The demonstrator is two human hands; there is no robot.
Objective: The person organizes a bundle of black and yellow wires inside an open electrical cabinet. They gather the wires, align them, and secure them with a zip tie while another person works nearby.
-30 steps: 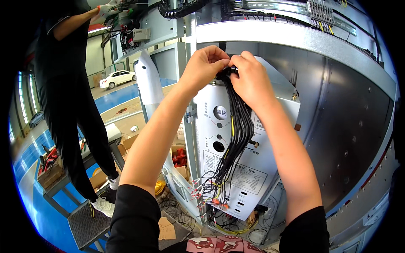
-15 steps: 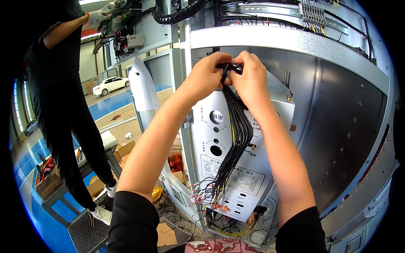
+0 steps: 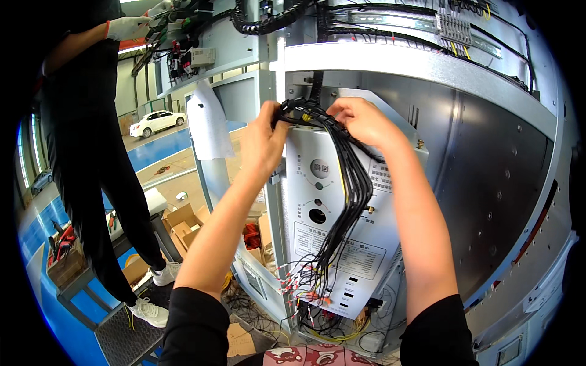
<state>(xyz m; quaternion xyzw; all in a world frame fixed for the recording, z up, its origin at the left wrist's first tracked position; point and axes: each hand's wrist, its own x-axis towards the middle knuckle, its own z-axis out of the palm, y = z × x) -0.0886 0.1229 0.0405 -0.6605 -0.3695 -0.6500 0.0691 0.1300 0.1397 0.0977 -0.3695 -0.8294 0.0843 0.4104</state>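
Note:
A black wire harness [image 3: 351, 189] hangs down over the front of a light grey metal panel [image 3: 305, 235], its loose ends fanned out with small white and red tips. Its upper part is wrapped and bends sideways below a crossbeam. On that bend's left end, my left hand [image 3: 264, 139] is closed, thumb and fingers round the wrapped part. My right hand [image 3: 366, 125] has its fingers curled at the bend's right side, against the harness; the fingertips are partly hidden behind the wires. A bit of yellow shows between the two hands.
The metal crossbeam [image 3: 415, 61] runs above my hands, with terminal blocks [image 3: 455, 30] beyond it. At the left a person in black [image 3: 82, 134] with gloves works on another cabinet. Loose wires [image 3: 262, 317] and a cardboard box [image 3: 183, 226] lie low down.
My hands have moved apart and a little lower, the left one leftward. The harness's upper part, bunched between them before, now stretches sideways from hand to hand.

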